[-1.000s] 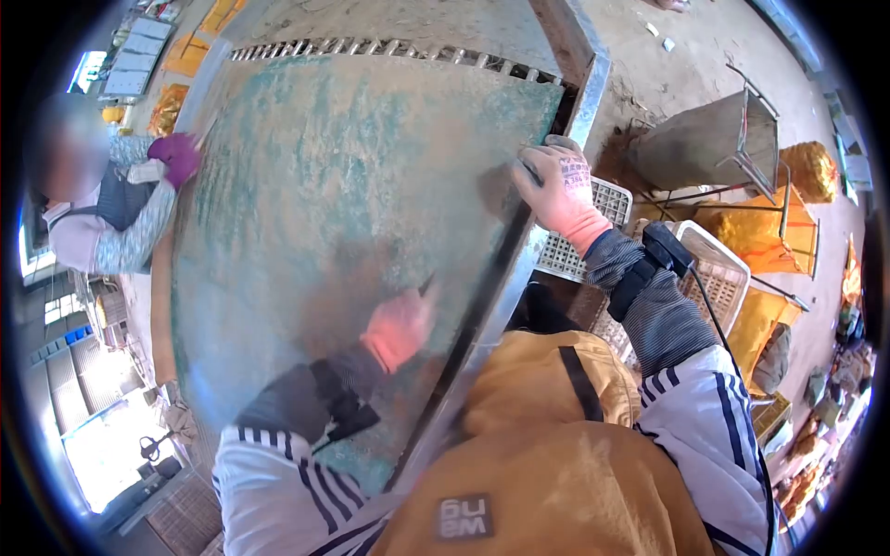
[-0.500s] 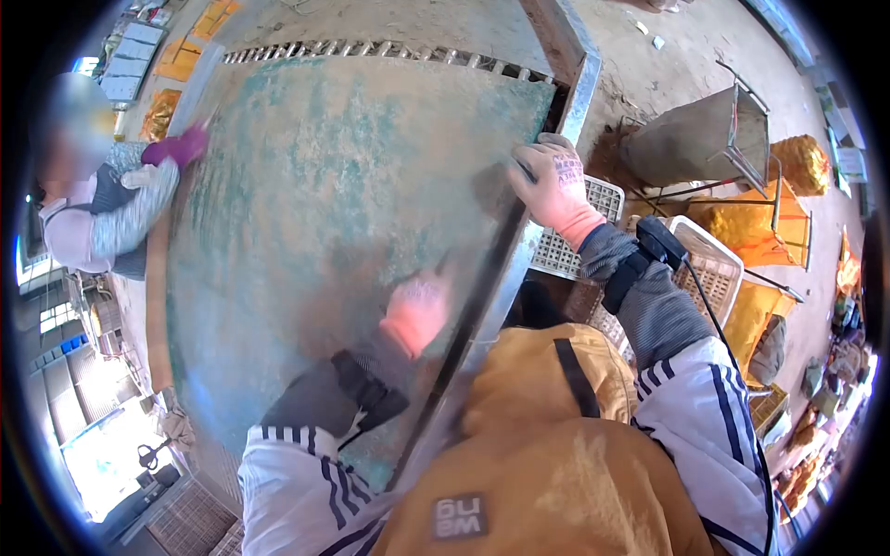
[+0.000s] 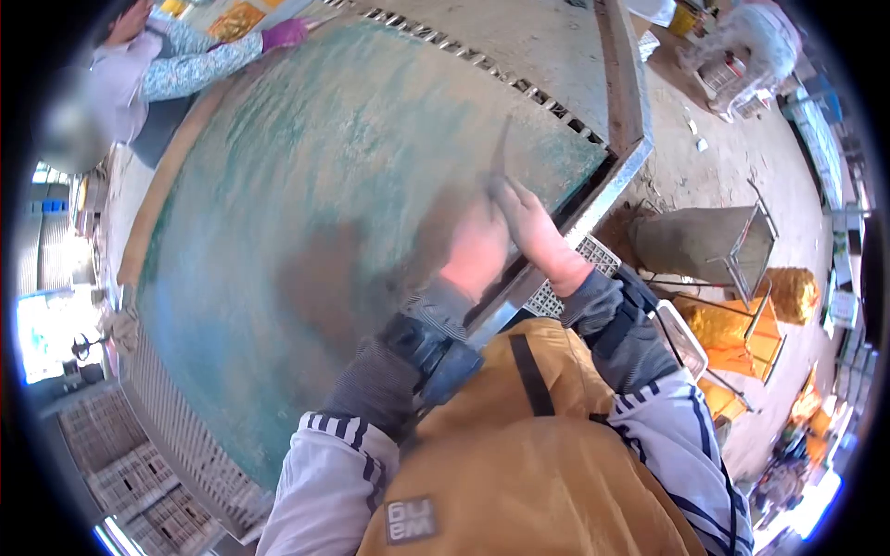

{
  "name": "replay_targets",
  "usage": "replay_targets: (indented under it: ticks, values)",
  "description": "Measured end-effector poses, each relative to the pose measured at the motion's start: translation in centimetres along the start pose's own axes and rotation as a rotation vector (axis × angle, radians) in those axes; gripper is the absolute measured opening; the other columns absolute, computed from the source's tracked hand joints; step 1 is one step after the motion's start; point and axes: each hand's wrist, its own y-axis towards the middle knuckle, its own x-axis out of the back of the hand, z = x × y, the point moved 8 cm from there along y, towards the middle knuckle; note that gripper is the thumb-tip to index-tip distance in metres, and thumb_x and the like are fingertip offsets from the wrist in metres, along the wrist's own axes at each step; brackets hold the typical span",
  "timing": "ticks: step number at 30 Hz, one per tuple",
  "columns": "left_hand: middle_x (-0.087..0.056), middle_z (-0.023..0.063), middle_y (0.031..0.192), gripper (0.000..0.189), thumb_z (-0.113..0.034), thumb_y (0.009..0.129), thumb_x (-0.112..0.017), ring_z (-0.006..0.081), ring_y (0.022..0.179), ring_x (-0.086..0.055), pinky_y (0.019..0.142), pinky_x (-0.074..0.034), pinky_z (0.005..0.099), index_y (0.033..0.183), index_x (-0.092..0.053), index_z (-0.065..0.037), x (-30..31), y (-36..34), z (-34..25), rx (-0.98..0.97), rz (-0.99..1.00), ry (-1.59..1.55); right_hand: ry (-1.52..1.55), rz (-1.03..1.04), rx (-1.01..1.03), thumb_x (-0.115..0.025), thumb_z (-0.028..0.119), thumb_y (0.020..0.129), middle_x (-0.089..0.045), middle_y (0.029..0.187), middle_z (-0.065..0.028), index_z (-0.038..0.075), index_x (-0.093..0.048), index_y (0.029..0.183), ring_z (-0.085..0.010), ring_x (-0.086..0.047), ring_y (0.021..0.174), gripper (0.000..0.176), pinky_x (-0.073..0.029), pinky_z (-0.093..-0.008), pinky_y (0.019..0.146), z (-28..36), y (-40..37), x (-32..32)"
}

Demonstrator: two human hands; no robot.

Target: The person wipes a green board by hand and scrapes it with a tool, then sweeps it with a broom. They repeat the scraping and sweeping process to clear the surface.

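Note:
My hands, in pinkish gloves with grey fingers, come together over the near right part of a green-stained, dusty table. My left hand is blurred, its fingers curled beside the right hand. A thin, dark, pointed thing sticks up from where the hands meet, seemingly in my left hand. Touching or overlapping that hand, my right hand has its fingers bunched toward the thing's lower end; motion smears their tips. Which of my fingers grip it I cannot tell.
A metal rail edges the table on my side, and a slotted strip runs along its far end. Across the table a person in purple gloves leans in. White crates, a grey bin and orange sacks stand at right.
My right hand has left the table's edge and moved inward to meet my left hand, which has moved up and right. The view has turned; the other person now appears higher up.

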Motion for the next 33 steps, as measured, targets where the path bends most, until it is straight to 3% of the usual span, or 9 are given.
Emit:
replay_targets:
  ticks: [3,7,9,11,13,15,17,27,33]
  values:
    - [-0.047,0.0235,0.13,0.05,-0.027,0.093,-0.044,0.0361,0.12,-0.046,0.098,-0.038,0.0373,0.136,-0.037,-0.002,0.0,-0.1,2.6,-0.002,0.041,-0.126,0.591,0.148,-0.345,-0.046,0.023,0.095,-0.061,0.107,-0.0105,-0.001,-0.054,0.12,-0.0169,-0.056,0.098,0.034,-0.045,-0.0286,0.084,-1.0,1.1,-3.0]
    - [-0.048,0.0202,0.131,0.052,-0.023,0.092,-0.048,0.0304,0.122,-0.045,0.102,-0.033,0.0339,0.137,-0.035,-0.001,2.2,-3.5,6.8,0.064,0.168,-0.245,0.12,0.404,-0.395,-0.044,0.027,0.097,-0.059,0.104,-0.0079,0.001,-0.051,0.121,-0.0158,-0.055,0.09,0.037,-0.046,-0.0286,0.079,-3.6,4.0,-2.6]
    - [-0.053,0.0177,0.125,0.045,-0.016,0.089,-0.054,0.0273,0.111,-0.054,0.095,-0.04,0.0353,0.131,-0.044,-0.002,5.5,-7.4,15.1,-0.19,-0.393,0.169,-0.105,0.445,-0.48,-0.042,0.034,0.097,-0.059,0.096,-0.0059,0.005,-0.044,0.128,-0.0145,-0.055,0.079,0.042,-0.047,-0.0276,0.066,-2.5,5.6,-0.3]
    - [-0.043,0.0273,0.131,0.046,-0.017,0.088,-0.053,0.039,0.118,-0.046,0.097,-0.038,0.0462,0.13,-0.044,0.0,8.6,-11.0,22.8,0.482,0.104,0.815,-0.527,0.545,-0.268,-0.042,0.035,0.096,-0.059,0.089,-0.0067,0.004,-0.045,0.123,-0.0148,-0.056,0.072,0.041,-0.046,-0.0298,0.061,-8.9,10.7,2.5]
    - [-0.035,0.0249,0.139,0.053,-0.033,0.092,-0.047,0.0389,0.127,-0.037,0.101,-0.032,0.0493,0.134,-0.04,-0.001,13.9,-17.7,31.7,0.432,-0.62,0.838,-0.568,0.561,-0.167,-0.044,0.034,0.095,-0.059,0.085,-0.0097,0.004,-0.05,0.116,-0.0176,-0.058,0.067,0.036,-0.047,-0.0324,0.058,-9.7,13.1,4.9]
    - [-0.031,0.0181,0.144,0.058,-0.042,0.094,-0.039,0.036,0.132,-0.03,0.105,-0.024,0.052,0.138,-0.036,-0.005,16.5,-22.3,34.2,0.98,-0.515,0.8,-0.767,0.522,-0.009,-0.046,0.031,0.093,-0.061,0.084,-0.013,0.004,-0.054,0.11,-0.0224,-0.06,0.067,0.033,-0.048,-0.0356,0.059,-9.3,15.1,5.3]
    - [-0.029,0.0133,0.147,0.06,-0.045,0.094,-0.036,0.0343,0.135,-0.026,0.106,-0.021,0.0524,0.14,-0.033,-0.007,16.3,-24.4,37.0,0.878,-0.628,0.858,-1.277,0.401,0.278,-0.047,0.029,0.092,-0.062,0.083,-0.0159,0.004,-0.057,0.105,-0.0281,-0.062,0.07,0.03,-0.049,-0.0393,0.062,-7.7,16.4,5.3]
    - [-0.025,0.01,0.15,0.061,-0.045,0.093,-0.037,0.03,0.137,-0.022,0.108,-0.017,0.0515,0.142,-0.03,-0.01,16.5,-24.1,34.5,0.825,-0.737,0.854,-1.1,0.584,0.943,-0.051,0.012,0.079,-0.062,0.071,-0.0113,0.009,-0.061,0.079,-0.027,-0.061,0.061,0.011,-0.047,-0.0367,0.053,-2.9,3.0,-8.8]
    - [-0.028,0.0106,0.149,0.061,-0.044,0.092,-0.038,0.0292,0.136,-0.024,0.109,-0.016,0.0498,0.142,-0.032,-0.009,16.5,-24.1,34.3,0.862,-0.727,0.837,-1.575,0.655,0.629,-0.054,0.014,0.08,-0.062,0.075,-0.0138,0.003,-0.059,0.091,-0.0262,-0.064,0.071,0.016,-0.051,-0.0388,0.057,-5.3,7.8,-4.1]
